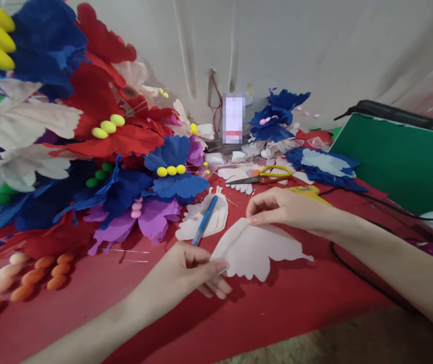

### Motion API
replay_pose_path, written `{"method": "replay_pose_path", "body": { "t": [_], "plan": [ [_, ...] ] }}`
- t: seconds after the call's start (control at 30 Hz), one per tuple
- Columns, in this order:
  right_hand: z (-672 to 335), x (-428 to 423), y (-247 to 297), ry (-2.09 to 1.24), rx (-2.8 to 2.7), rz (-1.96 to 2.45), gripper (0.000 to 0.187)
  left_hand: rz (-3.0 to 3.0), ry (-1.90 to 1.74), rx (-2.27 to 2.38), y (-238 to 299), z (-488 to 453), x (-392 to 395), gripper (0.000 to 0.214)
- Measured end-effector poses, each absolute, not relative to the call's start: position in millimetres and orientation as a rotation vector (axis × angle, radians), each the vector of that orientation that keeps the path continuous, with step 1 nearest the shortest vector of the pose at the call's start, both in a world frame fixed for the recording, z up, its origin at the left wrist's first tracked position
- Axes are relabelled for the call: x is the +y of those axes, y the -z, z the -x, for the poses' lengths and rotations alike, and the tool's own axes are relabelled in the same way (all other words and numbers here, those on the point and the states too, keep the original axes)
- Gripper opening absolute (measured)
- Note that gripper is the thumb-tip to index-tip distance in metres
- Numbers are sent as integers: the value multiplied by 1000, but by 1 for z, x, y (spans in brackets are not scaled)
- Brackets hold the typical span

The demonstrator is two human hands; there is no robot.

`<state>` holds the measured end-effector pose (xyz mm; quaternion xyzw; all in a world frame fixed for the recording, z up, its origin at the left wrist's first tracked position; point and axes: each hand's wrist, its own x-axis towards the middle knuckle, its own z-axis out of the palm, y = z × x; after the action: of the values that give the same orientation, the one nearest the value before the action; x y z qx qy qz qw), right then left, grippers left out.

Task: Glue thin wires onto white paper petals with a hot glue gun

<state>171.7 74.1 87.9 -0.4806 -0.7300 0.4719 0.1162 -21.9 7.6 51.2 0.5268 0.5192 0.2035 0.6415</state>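
Observation:
A white butterfly-wing cutout with a scalloped edge is held up between my two hands, over the red tabletop. My left hand pinches its lower left corner between thumb and fingers. At its upper edge, my right hand grips it with thumb and forefinger. Just beyond my left hand, a blue pen lies across a stack of white cutouts. Behind my right hand rest scissors with yellow handles and a yellow tool, partly hidden by the wrist.
Blue, red, white and purple butterflies with bead bodies pile up at left. Orange bead strips lie in front of them. A pixelated screen stands at the back wall. At right are a green board and a black cable.

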Motion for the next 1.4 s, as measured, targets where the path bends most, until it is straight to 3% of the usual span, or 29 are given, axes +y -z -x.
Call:
{"method": "replay_pose_path", "body": {
  "t": [0.13,0.27,0.33,0.4,0.5,0.67,0.83,1.0,1.4],
  "plan": [
    [-177,82,-83,-1398,-2190,1438,11,-1341,-424,1253,-50,23,6,40],
    [-177,84,-68,-1293,-2388,1368,21,-2004,-706,1408,-48,25,-2,51],
    [-177,83,-61,-1040,-2450,1311,25,-2350,-816,1312,-45,25,-7,46],
    [-179,88,-61,-717,-2451,1336,25,-2575,-691,1220,-40,24,-12,38],
    [-184,111,-75,-283,-2474,1521,23,-2745,-362,1170,-31,19,-16,56],
    [-178,182,-88,6,-2528,1671,21,-2724,-188,1158,-26,17,-16,62],
    [-159,226,-62,181,-2746,1649,28,-2686,-241,1157,-26,19,-15,65],
    [-153,235,-45,370,-2859,1610,32,-2666,-122,1135,-23,19,-10,65],
    [-153,239,-51,554,-2941,1615,33,-2657,-232,1145,-21,20,-12,63]
  ]
}}
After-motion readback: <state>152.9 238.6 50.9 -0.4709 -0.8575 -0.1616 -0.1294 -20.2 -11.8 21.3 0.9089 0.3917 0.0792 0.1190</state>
